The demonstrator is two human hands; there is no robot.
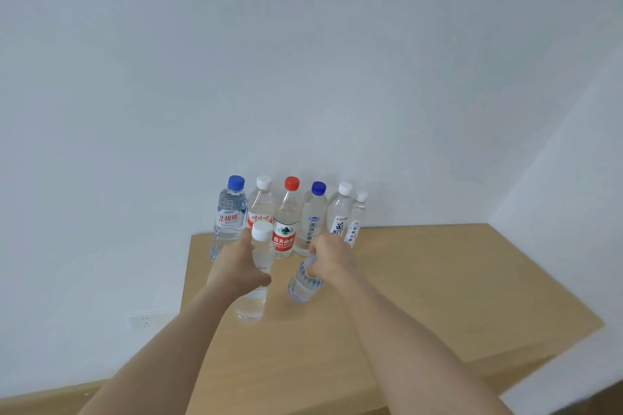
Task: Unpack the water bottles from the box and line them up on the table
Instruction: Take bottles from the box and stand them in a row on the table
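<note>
Head view. Six bottles (286, 222) stand upright in a row along the back edge of the table (438, 280); box not in view. Step in hand, prob. set-down: bring the tilted bottle vertical, seat both bases flat beside or ahead of the row w/o nudging it, then let go. Left hand (239, 268) has fingers and thumb curled round a white-capped bottle (256, 303), upright. Right hand (332, 258) wraps the top of a second bottle (303, 285), tilted, cap hidden. Both forearms reach fwd, approx. parallel.
</note>
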